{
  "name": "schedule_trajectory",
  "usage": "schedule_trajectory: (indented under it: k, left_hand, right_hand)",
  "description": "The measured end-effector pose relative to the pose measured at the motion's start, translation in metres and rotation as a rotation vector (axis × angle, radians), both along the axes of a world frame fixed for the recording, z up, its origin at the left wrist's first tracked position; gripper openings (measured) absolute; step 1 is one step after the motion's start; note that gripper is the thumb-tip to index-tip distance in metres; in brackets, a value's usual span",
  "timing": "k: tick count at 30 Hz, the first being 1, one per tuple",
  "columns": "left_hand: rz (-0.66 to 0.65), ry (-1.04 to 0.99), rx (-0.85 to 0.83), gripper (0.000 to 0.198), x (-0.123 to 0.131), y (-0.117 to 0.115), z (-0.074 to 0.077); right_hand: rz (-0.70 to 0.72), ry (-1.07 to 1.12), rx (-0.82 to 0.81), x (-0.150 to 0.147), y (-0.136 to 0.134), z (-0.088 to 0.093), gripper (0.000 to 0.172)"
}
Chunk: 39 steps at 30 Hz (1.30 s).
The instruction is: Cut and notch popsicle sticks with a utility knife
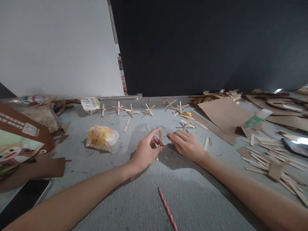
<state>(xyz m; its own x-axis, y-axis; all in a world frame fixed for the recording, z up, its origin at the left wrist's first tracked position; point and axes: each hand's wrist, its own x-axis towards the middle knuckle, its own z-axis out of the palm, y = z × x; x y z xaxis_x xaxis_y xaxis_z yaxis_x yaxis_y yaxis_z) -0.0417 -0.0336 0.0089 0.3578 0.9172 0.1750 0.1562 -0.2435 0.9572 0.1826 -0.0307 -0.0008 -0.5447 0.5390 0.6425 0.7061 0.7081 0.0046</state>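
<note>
And here we are at the middle of the grey tabletop (pixel 115 199), where our left hand (pixel 145 150) has a wooden craft stick (pixel 160 137) pinched, the index finger at its far end and the thumb at the near one. We see the other fingers curled in behind. Just across from it is our right hand (pixel 189 146), fingers bent and bunched together, tips turned down; whether they grip anything, we cannot tell. Under the left thumb we spot the pale end of another stick (pixel 157 158).

Look beyond the hands: we have a row of crossed craft sticks (pixel 118 108) running along the back, with a loose stick (pixel 126 125) lying in front of them. On the left we find a yellow-printed plastic packet (pixel 102 138), and nearer us, a smartphone (pixel 26 199). Over on the right, a heap of craft sticks (pixel 262 157) spreads out, with a green-labelled tube (pixel 256 119) behind it, beside a cardboard sheet (pixel 221 112). And closest to us, below the hands, lies a red pencil (pixel 167 209).
</note>
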Motion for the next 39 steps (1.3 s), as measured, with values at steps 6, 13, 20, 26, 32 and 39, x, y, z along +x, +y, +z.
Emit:
schedule_trajectory:
  k: [6, 13, 20, 26, 32, 39]
  left_hand:
    - [0.079, 0.137, 0.122, 0.064, -0.002, 0.002, -0.004]
    - [0.075, 0.15, 0.107, 0.063, -0.002, 0.002, -0.008]
    - [0.171, 0.346, 0.359, 0.06, -0.003, 0.004, -0.003]
    - [0.166, 0.532, 0.358, 0.057, -0.002, 0.004, -0.003]
    - [0.142, 0.659, 0.345, 0.05, -0.001, 0.002, -0.002]
    - [0.097, 0.684, 0.377, 0.045, -0.004, 0.002, -0.006]
  right_hand:
    - [0.015, 0.018, 0.004, -0.001, -0.003, 0.005, 0.03]
    - [-0.006, -0.01, -0.019, -0.002, -0.005, 0.008, 0.033]
    - [0.017, -0.054, -0.005, -0.002, -0.004, 0.008, 0.033]
    - [0.077, -0.097, 0.062, 0.002, -0.003, 0.008, 0.028]
    - [0.173, -0.245, 0.019, 0.009, -0.001, 0.01, 0.029]
    - [0.182, -0.269, -0.011, 0.011, -0.002, 0.009, 0.023]
